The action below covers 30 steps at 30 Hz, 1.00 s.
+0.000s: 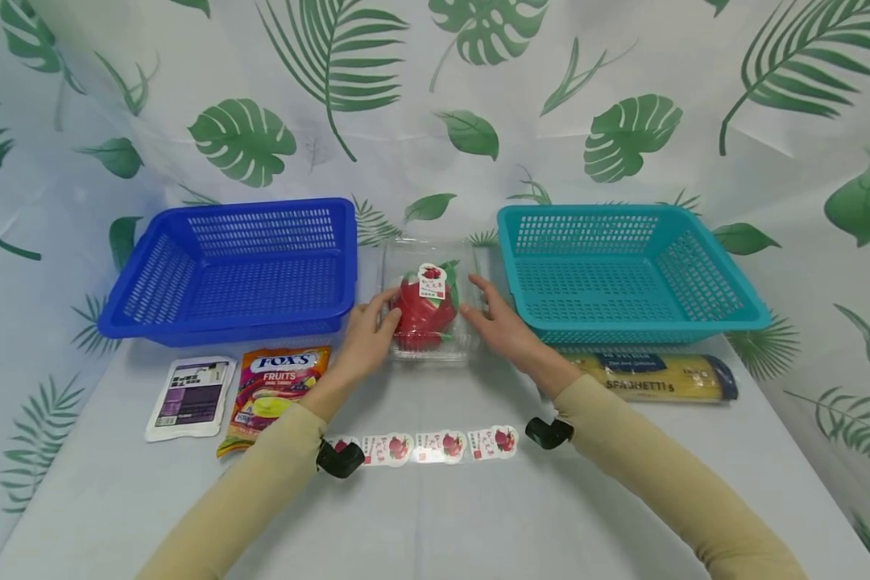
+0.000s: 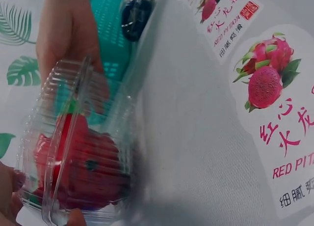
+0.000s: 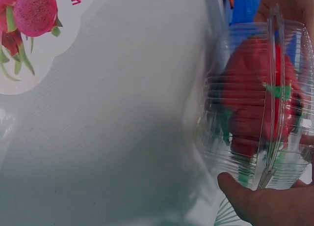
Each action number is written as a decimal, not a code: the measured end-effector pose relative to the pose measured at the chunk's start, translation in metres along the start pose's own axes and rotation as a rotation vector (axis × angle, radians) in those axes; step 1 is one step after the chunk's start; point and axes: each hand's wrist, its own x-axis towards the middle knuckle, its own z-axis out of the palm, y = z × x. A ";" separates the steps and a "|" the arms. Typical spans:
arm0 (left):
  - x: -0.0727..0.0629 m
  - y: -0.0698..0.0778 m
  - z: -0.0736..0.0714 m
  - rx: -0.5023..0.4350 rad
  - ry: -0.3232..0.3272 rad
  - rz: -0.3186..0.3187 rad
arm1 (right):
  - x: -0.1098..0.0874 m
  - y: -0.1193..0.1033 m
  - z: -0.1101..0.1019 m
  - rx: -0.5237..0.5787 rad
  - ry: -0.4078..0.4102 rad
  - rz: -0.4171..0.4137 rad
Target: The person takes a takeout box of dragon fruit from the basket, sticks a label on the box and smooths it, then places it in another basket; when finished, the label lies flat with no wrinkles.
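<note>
A clear plastic clamshell box (image 1: 399, 262) stands between my hands, its lid closed over a red dragon fruit (image 1: 415, 318) with green tips. On the lid sits a white sticker (image 1: 432, 282) with a dragon fruit picture. My left hand (image 1: 366, 338) grips the box's left side, thumb towards the near edge. From the right side my right hand (image 1: 506, 329) holds it, thumb and fingers spread along the wall. The right wrist view shows that thumb (image 3: 235, 189) at the box's lower edge. Nearer to me lies a strip of matching stickers (image 1: 442, 447).
A blue basket (image 1: 239, 329) stands at the back left, a teal basket (image 1: 645, 329) at the back right. Before the blue one lie a white packaged tray (image 1: 191, 399) and a Fox's candy bag (image 1: 279, 387). A spaghetti pack (image 1: 660, 379) lies before the teal basket, partly behind my right forearm.
</note>
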 end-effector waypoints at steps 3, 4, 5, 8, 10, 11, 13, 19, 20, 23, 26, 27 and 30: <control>0.001 -0.001 0.000 0.006 0.004 -0.012 | 0.000 0.001 0.000 -0.008 0.005 -0.008; 0.001 -0.001 0.000 0.010 0.005 -0.013 | -0.001 0.001 0.000 -0.008 0.005 -0.010; 0.002 -0.001 0.000 0.012 0.006 -0.013 | -0.001 0.001 0.001 -0.008 0.006 -0.011; 0.003 -0.001 -0.001 0.010 0.002 -0.011 | -0.001 0.002 0.001 -0.008 0.008 -0.022; 0.004 -0.002 -0.001 0.008 -0.006 -0.006 | 0.000 0.002 0.001 -0.011 0.009 -0.027; 0.004 -0.002 -0.001 0.005 -0.011 -0.004 | 0.000 0.003 0.001 -0.020 0.008 -0.030; 0.005 -0.003 -0.001 -0.002 -0.024 0.001 | 0.000 0.003 0.001 -0.037 0.003 -0.036; 0.005 -0.007 -0.002 -0.028 -0.054 0.032 | 0.000 0.004 0.000 -0.066 -0.016 -0.036; 0.005 -0.007 -0.002 -0.037 -0.060 0.034 | 0.000 0.003 0.000 -0.064 -0.017 -0.034; 0.004 -0.006 -0.002 -0.072 -0.079 0.028 | -0.001 0.003 0.000 -0.054 -0.019 -0.032; 0.003 -0.005 -0.002 -0.074 -0.075 0.024 | -0.001 0.003 0.000 -0.047 -0.020 -0.034; 0.003 -0.005 -0.002 -0.074 -0.072 0.026 | -0.001 0.004 0.000 -0.045 -0.020 -0.035; 0.003 -0.005 -0.001 -0.078 -0.066 0.035 | -0.001 0.006 0.000 -0.028 -0.025 -0.040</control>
